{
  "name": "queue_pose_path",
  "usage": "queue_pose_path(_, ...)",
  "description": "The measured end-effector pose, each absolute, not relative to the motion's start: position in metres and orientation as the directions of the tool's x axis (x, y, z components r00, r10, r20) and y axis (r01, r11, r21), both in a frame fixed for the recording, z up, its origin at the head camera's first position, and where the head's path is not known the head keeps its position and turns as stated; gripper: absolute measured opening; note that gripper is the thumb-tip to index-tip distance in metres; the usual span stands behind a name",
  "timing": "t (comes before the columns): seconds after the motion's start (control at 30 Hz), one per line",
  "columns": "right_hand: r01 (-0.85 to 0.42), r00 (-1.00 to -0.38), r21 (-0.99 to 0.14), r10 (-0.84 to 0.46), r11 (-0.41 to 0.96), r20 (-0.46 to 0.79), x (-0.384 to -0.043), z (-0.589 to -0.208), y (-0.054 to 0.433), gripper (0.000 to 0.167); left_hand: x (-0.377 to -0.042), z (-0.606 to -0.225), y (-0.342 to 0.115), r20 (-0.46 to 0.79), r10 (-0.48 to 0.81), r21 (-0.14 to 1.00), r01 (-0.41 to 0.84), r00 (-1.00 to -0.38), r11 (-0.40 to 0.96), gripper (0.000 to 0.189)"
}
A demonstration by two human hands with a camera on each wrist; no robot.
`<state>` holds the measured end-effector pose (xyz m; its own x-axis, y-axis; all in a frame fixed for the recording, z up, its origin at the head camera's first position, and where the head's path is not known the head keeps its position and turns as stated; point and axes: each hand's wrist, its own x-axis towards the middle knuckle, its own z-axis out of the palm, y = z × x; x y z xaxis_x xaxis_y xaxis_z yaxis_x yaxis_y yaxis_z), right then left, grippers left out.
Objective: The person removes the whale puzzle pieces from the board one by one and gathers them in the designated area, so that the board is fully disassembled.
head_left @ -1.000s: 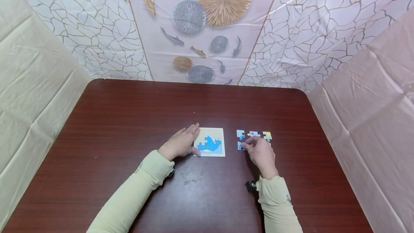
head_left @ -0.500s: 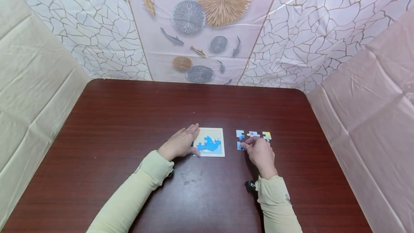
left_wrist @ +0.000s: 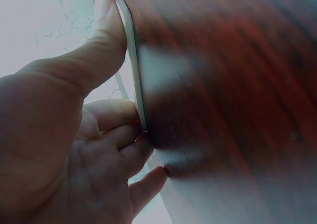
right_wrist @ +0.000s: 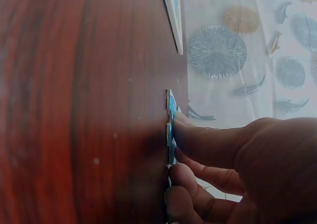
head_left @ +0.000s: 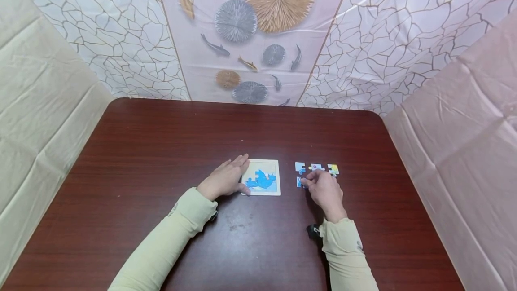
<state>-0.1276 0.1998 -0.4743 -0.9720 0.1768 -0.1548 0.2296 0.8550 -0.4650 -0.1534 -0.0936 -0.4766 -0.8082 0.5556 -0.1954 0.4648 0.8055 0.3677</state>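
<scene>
My left hand (head_left: 227, 178) rests at the left side of a square puzzle board (head_left: 264, 161), its thumb at the near edge and its fingers stretched along the side. A blue animal figure (head_left: 263, 180) is partly made up inside the pale frame. To the board's right, my right hand (head_left: 326, 193) has thumb and curled fingers on a blue-and-white puzzle piece (head_left: 299, 182) lying on the table. In the right wrist view the thumb presses that blue piece (right_wrist: 172, 105) while the other fingers bend beside it. The hand hides part of the nearer pieces.
Behind the right hand lie a blue-white piece (head_left: 300, 166), a pinkish piece (head_left: 317, 167) and a yellow-patterned piece (head_left: 333, 168) in a row. The dark red-brown table (head_left: 173, 138) meets patterned sheets (head_left: 250, 66) at the back and plain cloth at both sides.
</scene>
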Motion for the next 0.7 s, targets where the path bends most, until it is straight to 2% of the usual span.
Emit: queue_pose_path(0.7,0.211,-0.977,-0.512,0.169,0.833,-0.128,-0.1283,-0.4796,0.2027,0.021,-0.1532,-0.4761,-0.0936,-0.192,0.561,0.369,0.470,-0.806,0.802,0.097)
